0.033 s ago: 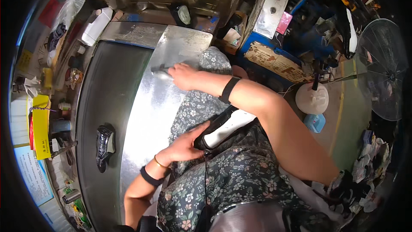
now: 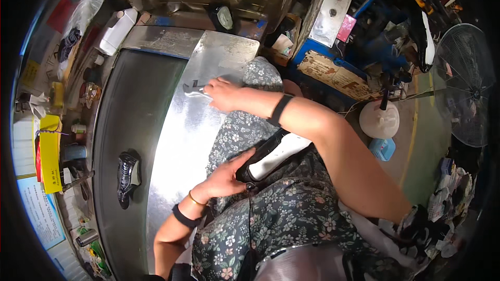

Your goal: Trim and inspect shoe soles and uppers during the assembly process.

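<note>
My left hand point(image 2: 221, 179) is closed round the end of a black shoe point(image 2: 278, 154) lying across my lap, its white underside up. The thumb and fingers press on either side of it. My right hand point(image 2: 224, 94) rests on a shiny metal sheet point(image 2: 172, 130), closed on a silver hand tool with a jaw-like head point(image 2: 194, 90). Its handle is hidden under my fingers, and its exact kind cannot be made out. A dark floral cloth point(image 2: 291, 208) covers my lap and reaches under both forearms.
Left of the metal sheet runs a dark conveyor belt point(image 2: 140, 99), with another black shoe point(image 2: 128, 178) on it. A blue machine with a button panel point(image 2: 336, 5) stands at the far right. Further right are a white jug point(image 2: 379, 118) and a fan point(image 2: 466, 86).
The silver tool and my right hand, smeared by motion before, now look sharper. The left hand still holds the shoe in nearly the same place.
</note>
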{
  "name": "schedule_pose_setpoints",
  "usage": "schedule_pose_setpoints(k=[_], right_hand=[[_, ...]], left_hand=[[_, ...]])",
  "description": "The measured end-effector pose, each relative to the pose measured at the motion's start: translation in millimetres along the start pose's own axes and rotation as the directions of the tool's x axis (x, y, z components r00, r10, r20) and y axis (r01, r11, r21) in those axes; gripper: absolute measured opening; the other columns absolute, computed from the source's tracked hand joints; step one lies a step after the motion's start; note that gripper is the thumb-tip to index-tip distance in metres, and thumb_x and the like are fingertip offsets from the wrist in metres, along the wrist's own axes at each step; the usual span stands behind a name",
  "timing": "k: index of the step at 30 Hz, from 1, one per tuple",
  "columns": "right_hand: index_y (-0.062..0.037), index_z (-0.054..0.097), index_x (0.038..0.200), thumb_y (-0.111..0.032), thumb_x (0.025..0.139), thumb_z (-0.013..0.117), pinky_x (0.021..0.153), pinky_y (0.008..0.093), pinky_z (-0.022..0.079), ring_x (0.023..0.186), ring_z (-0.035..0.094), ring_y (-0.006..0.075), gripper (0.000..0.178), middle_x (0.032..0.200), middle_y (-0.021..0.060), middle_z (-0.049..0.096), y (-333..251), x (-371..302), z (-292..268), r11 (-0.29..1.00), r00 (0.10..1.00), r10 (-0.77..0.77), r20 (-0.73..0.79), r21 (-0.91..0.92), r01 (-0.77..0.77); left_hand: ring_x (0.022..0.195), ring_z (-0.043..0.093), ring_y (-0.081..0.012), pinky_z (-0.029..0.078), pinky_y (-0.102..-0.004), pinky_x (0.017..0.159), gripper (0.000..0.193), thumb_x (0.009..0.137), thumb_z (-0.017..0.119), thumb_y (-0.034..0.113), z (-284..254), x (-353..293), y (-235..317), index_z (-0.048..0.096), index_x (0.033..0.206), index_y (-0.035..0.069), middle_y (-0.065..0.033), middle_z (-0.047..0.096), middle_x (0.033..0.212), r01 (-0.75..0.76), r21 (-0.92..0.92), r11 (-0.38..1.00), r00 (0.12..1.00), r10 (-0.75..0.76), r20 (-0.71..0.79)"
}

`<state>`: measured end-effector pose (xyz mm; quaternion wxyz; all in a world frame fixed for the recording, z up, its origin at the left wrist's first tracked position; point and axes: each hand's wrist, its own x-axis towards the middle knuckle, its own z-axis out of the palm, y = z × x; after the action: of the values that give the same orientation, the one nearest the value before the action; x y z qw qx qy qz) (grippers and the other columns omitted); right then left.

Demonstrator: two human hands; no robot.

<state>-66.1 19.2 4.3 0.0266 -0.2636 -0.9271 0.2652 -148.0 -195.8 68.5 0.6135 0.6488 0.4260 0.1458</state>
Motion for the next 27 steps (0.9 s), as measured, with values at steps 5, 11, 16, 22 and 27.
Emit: schedule_pose_setpoints(k=[5, 11, 16, 22, 27], right_hand=[[-0.0035, 0.063, 0.095, -0.036, 0.093, 0.058, 0.083, 0.0441, 0.048, 0.096, 0.059, 0.0378, 0.033, 0.107, 0.0141, 0.062, 44.4, -117.9, -19.0, 0.960, 0.999, -0.035, -0.020, 0.278, 0.039], [0.0012, 0.066, 0.106, -0.042, 0.097, 0.053, 0.074, 0.0363, 0.049, 0.081, 0.064, 0.0187, 0.046, 0.088, 0.0130, 0.069, 76.7, -242.0, 12.2, 0.403, 0.604, 0.789, 0.113, 0.646, -0.649], [0.0021, 0.056, 0.124, -0.041, 0.104, 0.038, 0.067, 0.0291, 0.052, 0.074, 0.064, 0.0157, 0.050, 0.095, 0.0095, 0.068, 37.1, -222.5, 14.8, 0.487, 0.666, 0.671, -0.325, 0.871, -0.066], [0.0015, 0.064, 0.107, -0.049, 0.103, 0.031, 0.076, 0.0323, 0.049, 0.075, 0.060, 0.0147, 0.060, 0.081, 0.0073, 0.067, 28.5, -136.3, -46.1, 0.268, 0.599, 0.790, -0.129, 0.952, -0.148], [0.0031, 0.062, 0.109, -0.037, 0.101, 0.042, 0.079, 0.0393, 0.050, 0.084, 0.066, 0.0285, 0.046, 0.086, 0.0160, 0.069, 31.5, -78.4, -43.4, 0.688, 0.755, 0.553, -0.354, 0.705, -0.173]], left_hand=[[0.122, 0.054, -0.0217, 0.046, -0.0293, 0.096, 0.089, 0.072, 0.068, -0.005, 4.4, -6.9, -34.3, 0.031, 0.150, 0.014, -0.0112, 0.048, 0.145, -0.036, -0.183, 0.983, 0.997, 0.022, -0.074], [0.110, 0.059, -0.0145, 0.044, -0.0274, 0.097, 0.062, 0.083, 0.073, 0.007, -16.7, 49.7, -3.1, 0.047, 0.138, -0.001, -0.0089, 0.064, 0.123, -0.131, -0.412, 0.902, 0.967, 0.025, -0.252], [0.098, 0.063, -0.0190, 0.049, -0.0305, 0.091, 0.051, 0.103, 0.038, 0.041, -65.6, 135.4, 26.2, 0.060, 0.119, -0.002, -0.0111, 0.066, 0.109, -0.567, -0.259, 0.782, 0.531, 0.106, -0.841], [0.090, 0.064, -0.0172, 0.052, -0.0302, 0.084, 0.064, 0.100, 0.033, 0.055, -82.5, 148.8, 18.7, 0.064, 0.111, 0.000, -0.0098, 0.068, 0.101, -0.204, -0.810, 0.549, 0.927, -0.158, -0.340], [0.082, 0.066, -0.0232, 0.052, -0.0352, 0.077, 0.053, 0.102, 0.038, 0.043, -76.6, 150.3, 15.7, 0.068, 0.096, 0.000, -0.0125, 0.070, 0.094, -0.299, -0.626, 0.721, 0.737, -0.243, -0.631]])
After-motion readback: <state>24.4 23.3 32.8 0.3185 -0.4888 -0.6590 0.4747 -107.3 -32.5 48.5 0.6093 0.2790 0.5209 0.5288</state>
